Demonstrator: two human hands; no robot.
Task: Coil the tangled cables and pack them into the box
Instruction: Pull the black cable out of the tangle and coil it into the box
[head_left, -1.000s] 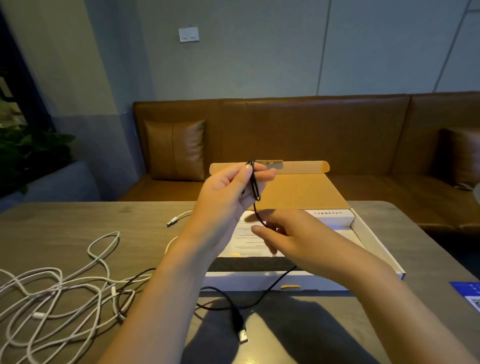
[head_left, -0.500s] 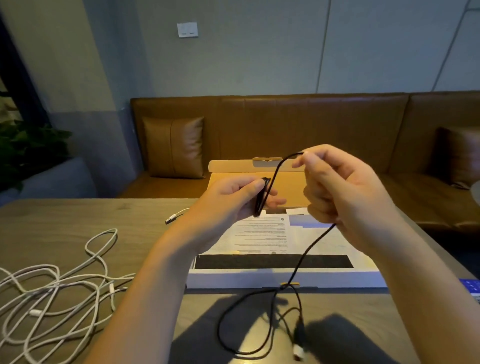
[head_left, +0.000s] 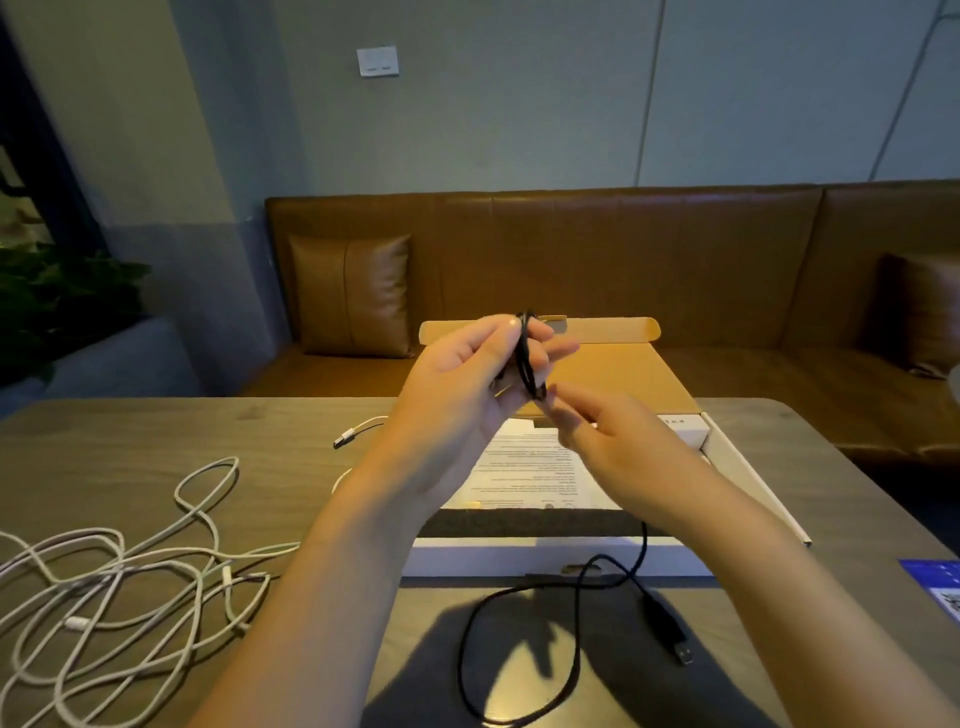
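My left hand (head_left: 467, 384) is raised above the open box (head_left: 561, 556) and pinches a small coil of the black cable (head_left: 525, 358) between thumb and fingers. My right hand (head_left: 608, 441), blurred, sits just below the coil, its fingertips at the coil's lower end on the cable. The rest of the black cable hangs down under my right wrist, loops over the box's front wall and lies on the table, its USB plug (head_left: 675, 636) to the right. A tangle of white cables (head_left: 104, 587) lies on the table at the left.
The box has a raised cardboard lid (head_left: 623, 332), a printed sheet (head_left: 535, 467) and a dark foam strip inside. A white cable plug (head_left: 345, 438) lies left of the box. A blue leaflet (head_left: 935, 587) sits at the table's right edge. A brown sofa (head_left: 623, 249) stands behind.
My right hand has dropped from beside the coil, where it held the cable up high, to just below the coil. The loose cable on the table has shifted.
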